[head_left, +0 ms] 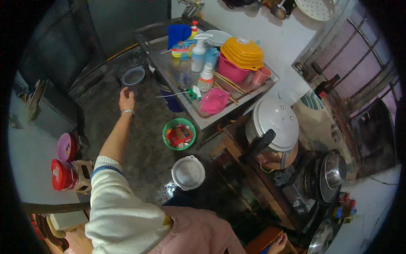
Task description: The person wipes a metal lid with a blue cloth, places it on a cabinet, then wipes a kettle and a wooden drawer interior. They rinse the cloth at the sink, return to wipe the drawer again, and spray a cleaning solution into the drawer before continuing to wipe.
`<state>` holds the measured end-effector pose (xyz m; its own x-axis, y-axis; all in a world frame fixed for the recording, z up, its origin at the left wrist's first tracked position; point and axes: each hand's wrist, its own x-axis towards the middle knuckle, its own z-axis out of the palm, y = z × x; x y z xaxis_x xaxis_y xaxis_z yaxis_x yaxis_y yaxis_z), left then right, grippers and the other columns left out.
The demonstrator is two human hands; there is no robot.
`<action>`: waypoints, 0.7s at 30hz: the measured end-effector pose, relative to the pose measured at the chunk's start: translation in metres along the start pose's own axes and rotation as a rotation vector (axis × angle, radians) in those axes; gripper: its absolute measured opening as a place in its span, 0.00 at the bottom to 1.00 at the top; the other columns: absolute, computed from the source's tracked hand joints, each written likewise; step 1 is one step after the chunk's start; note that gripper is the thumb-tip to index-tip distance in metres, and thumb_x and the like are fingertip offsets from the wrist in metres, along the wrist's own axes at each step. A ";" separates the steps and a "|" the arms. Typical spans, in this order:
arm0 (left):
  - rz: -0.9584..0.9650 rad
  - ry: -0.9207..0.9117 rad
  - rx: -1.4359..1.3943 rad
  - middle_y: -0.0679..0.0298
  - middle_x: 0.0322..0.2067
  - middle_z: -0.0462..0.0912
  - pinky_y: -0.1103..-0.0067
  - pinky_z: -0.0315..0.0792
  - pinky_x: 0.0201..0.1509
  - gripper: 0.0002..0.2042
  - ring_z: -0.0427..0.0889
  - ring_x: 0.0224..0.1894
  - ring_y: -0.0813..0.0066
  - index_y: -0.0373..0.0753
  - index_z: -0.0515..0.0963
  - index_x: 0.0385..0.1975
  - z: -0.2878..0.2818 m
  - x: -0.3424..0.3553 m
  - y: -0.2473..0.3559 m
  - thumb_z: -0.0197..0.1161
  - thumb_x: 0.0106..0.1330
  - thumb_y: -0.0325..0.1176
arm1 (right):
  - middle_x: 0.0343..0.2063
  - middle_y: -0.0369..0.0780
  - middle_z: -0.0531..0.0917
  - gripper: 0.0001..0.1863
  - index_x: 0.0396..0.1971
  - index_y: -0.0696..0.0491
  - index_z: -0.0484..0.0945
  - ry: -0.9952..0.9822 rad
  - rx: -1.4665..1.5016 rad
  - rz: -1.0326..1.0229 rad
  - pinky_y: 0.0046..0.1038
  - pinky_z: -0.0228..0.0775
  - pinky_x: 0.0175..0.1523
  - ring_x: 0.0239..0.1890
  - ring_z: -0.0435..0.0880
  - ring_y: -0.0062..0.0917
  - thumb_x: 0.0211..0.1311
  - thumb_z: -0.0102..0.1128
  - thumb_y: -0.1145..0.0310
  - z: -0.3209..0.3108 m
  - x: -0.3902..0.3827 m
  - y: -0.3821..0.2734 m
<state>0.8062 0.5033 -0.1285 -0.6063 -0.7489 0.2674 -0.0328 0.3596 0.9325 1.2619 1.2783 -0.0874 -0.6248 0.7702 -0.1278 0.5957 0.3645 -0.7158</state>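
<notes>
My left hand (127, 100), with a bracelet at the wrist, stretches forward over the dark floor. Its fingers are loosely bent, and I see nothing held in them. Just beyond the fingertips is a round, translucent shallow bowl (133, 76); whether they touch it I cannot tell. At the lower edge, my right hand (278, 244) is only partly in view, its fingers loosely curled and nothing visible in them. It is beside a reddish-brown wooden surface (263, 240). Closer to me on the floor are a green basin (165, 141) with red packaging inside and a pale metal basin (188, 172).
A metal sink counter (195, 115) bears bottles, chopsticks, a pink cloth (215, 100) and a yellow basket (241, 53) over a pink basin. Right of it stands a lidded pressure cooker (275, 122), its black handle jutting out. A red bucket (62, 174) and stool stand left.
</notes>
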 end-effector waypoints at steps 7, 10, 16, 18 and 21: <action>0.006 -0.300 -0.139 0.68 0.33 0.76 0.83 0.68 0.24 0.17 0.74 0.24 0.82 0.41 0.69 0.51 -0.054 0.039 0.096 0.58 0.62 0.33 | 0.36 0.44 0.79 0.14 0.47 0.60 0.73 -0.079 -0.040 -0.397 0.30 0.69 0.44 0.36 0.76 0.29 0.68 0.46 0.67 0.060 -0.005 -0.104; 0.256 -0.571 0.004 0.60 0.36 0.79 0.78 0.73 0.39 0.21 0.78 0.34 0.74 0.41 0.69 0.52 0.005 0.059 0.161 0.61 0.58 0.37 | 0.33 0.41 0.78 0.12 0.45 0.61 0.74 -0.191 0.102 -0.337 0.26 0.69 0.41 0.33 0.75 0.24 0.67 0.46 0.71 0.090 -0.046 -0.111; 0.480 -0.769 0.303 0.54 0.49 0.75 0.72 0.69 0.53 0.30 0.75 0.51 0.62 0.46 0.66 0.58 0.171 0.113 0.226 0.66 0.54 0.42 | 0.58 0.44 0.66 0.17 0.54 0.62 0.69 -0.474 0.417 0.244 0.30 0.60 0.63 0.57 0.67 0.32 0.68 0.43 0.72 0.167 -0.126 -0.103; 0.446 -0.802 0.253 0.50 0.51 0.73 0.70 0.68 0.54 0.34 0.73 0.53 0.57 0.45 0.63 0.59 0.224 0.134 0.219 0.68 0.51 0.45 | 0.59 0.44 0.66 0.17 0.54 0.62 0.68 -0.479 0.372 0.243 0.29 0.59 0.63 0.58 0.66 0.32 0.68 0.43 0.72 0.207 -0.149 -0.111; 0.506 -0.890 0.346 0.46 0.55 0.69 0.71 0.66 0.58 0.42 0.70 0.57 0.56 0.42 0.57 0.63 0.296 0.172 0.208 0.69 0.48 0.49 | 0.59 0.44 0.65 0.21 0.57 0.61 0.66 -0.492 0.337 0.301 0.29 0.58 0.58 0.59 0.64 0.33 0.65 0.47 0.72 0.260 -0.185 -0.132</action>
<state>0.4597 0.6140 0.0396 -0.9676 0.1540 0.2002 0.2458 0.7560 0.6067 1.1675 0.9517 -0.1473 -0.6606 0.4551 -0.5971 0.6402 -0.0740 -0.7647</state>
